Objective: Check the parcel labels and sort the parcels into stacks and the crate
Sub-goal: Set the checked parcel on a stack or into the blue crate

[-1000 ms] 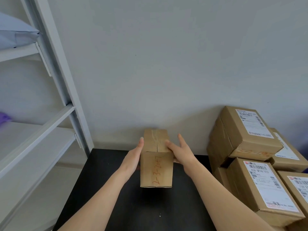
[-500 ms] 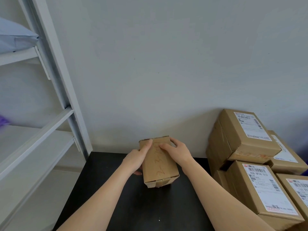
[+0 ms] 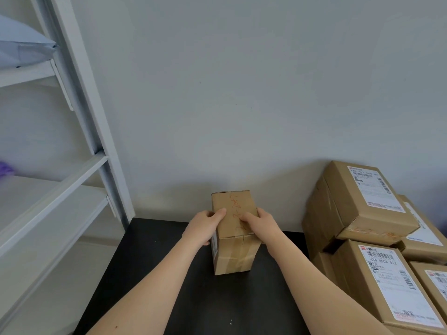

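Both hands were on it! The small parcel (image 3: 233, 228), a plain brown carton, stood on end at the middle of the black desk (image 3: 150, 274), though whether it sat on the surface or was held just clear could not be told. The left hand (image 3: 205, 227) had a closed grip on its left edge, thumb laid over the top face. The right hand (image 3: 260, 224) gripped the right edge with fingers curled onto that same face. Orange handwriting (image 3: 238, 213) ran along the top, partly under the right fingers; the far end looked like "2047", the rest hidden. Brown tape crossed the near face, and a sliver of a printed label (image 3: 214, 245) showed on the left side, too narrow to read. Over on the right, the stacked parcels (image 3: 338, 213) sat against the wall. The upper white label (image 3: 373, 187) started "780 A11", its small print blurred. The lower white label (image 3: 396, 284) read "436 QF06 012" under a barcode, with a red logo at its corner. At the left stood a white rack (image 3: 79, 117) with a grey mailer bag (image 3: 21, 49) on its upper shelf.
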Demonstrator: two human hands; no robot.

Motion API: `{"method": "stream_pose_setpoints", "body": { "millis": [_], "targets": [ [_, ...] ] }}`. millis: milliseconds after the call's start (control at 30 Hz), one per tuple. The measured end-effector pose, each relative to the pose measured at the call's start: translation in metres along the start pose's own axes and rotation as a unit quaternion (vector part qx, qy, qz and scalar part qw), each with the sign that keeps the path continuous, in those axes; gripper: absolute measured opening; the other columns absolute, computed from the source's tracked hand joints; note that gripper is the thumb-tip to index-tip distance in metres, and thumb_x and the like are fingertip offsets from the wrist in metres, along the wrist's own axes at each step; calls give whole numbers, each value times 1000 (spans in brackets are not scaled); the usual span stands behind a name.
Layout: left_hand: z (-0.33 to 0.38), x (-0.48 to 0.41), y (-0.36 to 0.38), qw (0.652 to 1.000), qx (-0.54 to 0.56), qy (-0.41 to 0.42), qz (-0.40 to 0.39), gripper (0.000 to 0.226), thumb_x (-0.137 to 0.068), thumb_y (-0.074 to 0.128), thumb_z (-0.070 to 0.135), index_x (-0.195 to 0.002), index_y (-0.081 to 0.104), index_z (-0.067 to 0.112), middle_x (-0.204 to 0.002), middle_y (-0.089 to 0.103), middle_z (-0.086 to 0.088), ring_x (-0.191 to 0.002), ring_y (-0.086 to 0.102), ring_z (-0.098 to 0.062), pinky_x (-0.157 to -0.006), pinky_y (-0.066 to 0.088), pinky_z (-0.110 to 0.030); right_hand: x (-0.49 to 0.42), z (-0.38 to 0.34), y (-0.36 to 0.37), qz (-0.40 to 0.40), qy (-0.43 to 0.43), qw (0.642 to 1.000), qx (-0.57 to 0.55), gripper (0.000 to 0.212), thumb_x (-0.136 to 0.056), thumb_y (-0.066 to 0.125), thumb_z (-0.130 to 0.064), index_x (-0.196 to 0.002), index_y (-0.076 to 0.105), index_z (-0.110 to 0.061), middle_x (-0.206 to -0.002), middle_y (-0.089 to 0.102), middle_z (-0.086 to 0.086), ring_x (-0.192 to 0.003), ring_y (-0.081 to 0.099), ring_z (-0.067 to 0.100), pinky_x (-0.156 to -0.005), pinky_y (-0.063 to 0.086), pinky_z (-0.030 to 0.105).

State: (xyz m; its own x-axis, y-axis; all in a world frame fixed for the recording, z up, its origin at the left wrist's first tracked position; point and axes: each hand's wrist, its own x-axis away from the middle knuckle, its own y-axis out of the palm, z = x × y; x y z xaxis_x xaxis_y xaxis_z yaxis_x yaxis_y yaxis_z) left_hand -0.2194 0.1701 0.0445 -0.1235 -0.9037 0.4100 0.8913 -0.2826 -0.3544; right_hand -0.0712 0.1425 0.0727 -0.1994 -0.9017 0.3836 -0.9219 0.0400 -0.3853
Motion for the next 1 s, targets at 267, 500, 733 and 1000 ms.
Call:
{"method": "stream_pose_setpoints", "body": {
  "millis": [267, 500, 733, 1000],
  "targets": [
    [-4, 5, -9, 998, 54, -2, -30, 64, -91, 43, 59, -141, 40, 18, -139, 49, -2, -127, 46, -24, -99, 41, -45, -2, -12, -7, 48, 9, 997, 58, 71, -87, 63, -21, -148, 27, -16, -138, 48, 9, -119, 51, 26, -87, 46, 32],
    [-22, 7, -27, 993, 82, 14, 86, 49, -102, 33, 40, -142, 41, 13, -143, 45, -7, -129, 44, -22, -107, 36, -38, 4, -28, 32, 68, -46, 935, 345, 97, -81, 55, -62, -152, 6, -16, -155, 13, 16, -139, 22, 36, -111, 27, 50],
    [-33, 4, -23, 987, 106, 26, 121, 38, -100, 43, 25, -135, 49, 11, -134, 53, -6, -122, 48, -21, -92, 35, -27, -1, -27, 28, 103, -15, 933, 344, 100, -73, 62, -59, -150, 11, -20, -154, 17, 13, -136, 26, 36, -107, 32, 52],
    [-14, -2, 1, 950, 211, 22, 229, 47, -97, 50, 33, -140, 40, 18, -139, 46, -6, -124, 48, -24, -100, 43, -37, 12, -39, -8, 146, -94, 981, 84, 87, -61, 61, -55, -140, 31, -39, -139, 38, -3, -118, 46, 23, -94, 48, 49]
  ]
}}
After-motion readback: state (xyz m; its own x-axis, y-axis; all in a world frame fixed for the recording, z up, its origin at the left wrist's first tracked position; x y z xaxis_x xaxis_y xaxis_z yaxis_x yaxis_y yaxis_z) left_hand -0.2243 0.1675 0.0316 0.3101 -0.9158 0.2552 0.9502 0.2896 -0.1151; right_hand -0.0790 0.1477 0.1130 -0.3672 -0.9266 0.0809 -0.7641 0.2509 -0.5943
